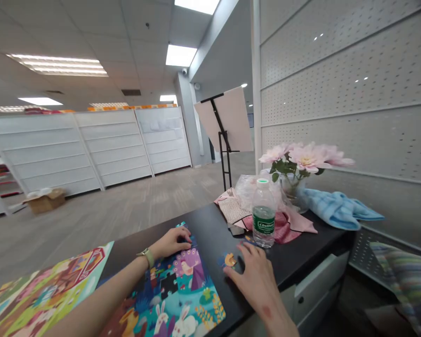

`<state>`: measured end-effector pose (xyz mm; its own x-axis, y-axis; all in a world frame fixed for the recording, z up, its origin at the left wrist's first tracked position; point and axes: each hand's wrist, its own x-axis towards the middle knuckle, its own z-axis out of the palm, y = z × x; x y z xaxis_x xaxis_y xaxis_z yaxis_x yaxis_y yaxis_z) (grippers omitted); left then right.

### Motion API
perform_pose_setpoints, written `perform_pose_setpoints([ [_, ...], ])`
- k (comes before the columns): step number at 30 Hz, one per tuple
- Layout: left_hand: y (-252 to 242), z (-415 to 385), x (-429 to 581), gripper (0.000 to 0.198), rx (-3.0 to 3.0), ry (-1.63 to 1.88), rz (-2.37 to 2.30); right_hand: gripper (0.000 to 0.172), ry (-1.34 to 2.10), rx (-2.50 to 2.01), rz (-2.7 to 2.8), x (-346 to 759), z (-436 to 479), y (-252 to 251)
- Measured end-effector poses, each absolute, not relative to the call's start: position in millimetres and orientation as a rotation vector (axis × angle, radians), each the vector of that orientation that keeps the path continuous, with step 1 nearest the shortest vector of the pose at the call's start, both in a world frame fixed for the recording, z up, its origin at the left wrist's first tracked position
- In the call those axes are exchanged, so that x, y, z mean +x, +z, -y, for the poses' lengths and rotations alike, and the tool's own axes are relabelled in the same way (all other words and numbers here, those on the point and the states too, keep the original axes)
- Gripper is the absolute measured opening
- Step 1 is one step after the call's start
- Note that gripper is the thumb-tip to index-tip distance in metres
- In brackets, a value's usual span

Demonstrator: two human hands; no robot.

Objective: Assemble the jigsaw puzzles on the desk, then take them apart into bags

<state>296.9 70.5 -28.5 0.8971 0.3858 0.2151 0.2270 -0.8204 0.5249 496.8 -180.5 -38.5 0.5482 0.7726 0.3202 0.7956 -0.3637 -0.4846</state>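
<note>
right hand [254,269] spread wide, thumb apart from fingers; left hand [171,241] curled over puzzle's far end, cannot tell whether it pinches anything; dark table [210,234] carries all; puzzle [187,297], one gap showing, reaches from surface's far edge almost to its near right edge; water bottle [264,217] upright toward surface's right edge; loose piece [229,260] just beside right thumb, between puzzle and bottle

**Jigsaw [187,299] shows a dark gap [169,285]!**

Left hand [175,241], fingers curled, at the far edge; right hand [254,269], fingers spread, just beside a loose piece [230,260] on the black tabletop [210,228]. Behind, a green-labelled bottle [264,224], upright, pink flowers [308,157] beyond!
</note>
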Motion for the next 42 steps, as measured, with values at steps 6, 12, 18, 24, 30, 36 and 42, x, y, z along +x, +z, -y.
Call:
perform_pose_setpoints([
  [6,-31,-72,300,0.026,2.527,0.47,-0.511,0.051,-0.093,-2.242,1.295,514,185,-38],
  [12,-30,-47,292,0.022,2.603,0.545,-0.653,0.035,-0.039,-2.183,1.369,491,182,-42],
  [18,-39,-22,284,0.031,2.694,0.63,-0.769,0.023,0.022,-2.11,1.418,475,179,-42],
  [24,-37,-19,270,0.039,2.732,0.511,-0.673,0.025,0.031,-2.114,1.417,473,177,-44],
  [30,-33,-17,268,0.043,2.772,0.469,-0.612,0.027,0.022,-2.096,1.436,477,176,-48],
  [36,-33,-14,267,0.043,2.765,0.509,-0.653,0.029,0.035,-2.127,1.426,476,175,-47],
  [42,-34,-15,269,0.042,2.73,0.548,-0.679,0.03,0.062,-2.145,1.439,477,175,-44],
])
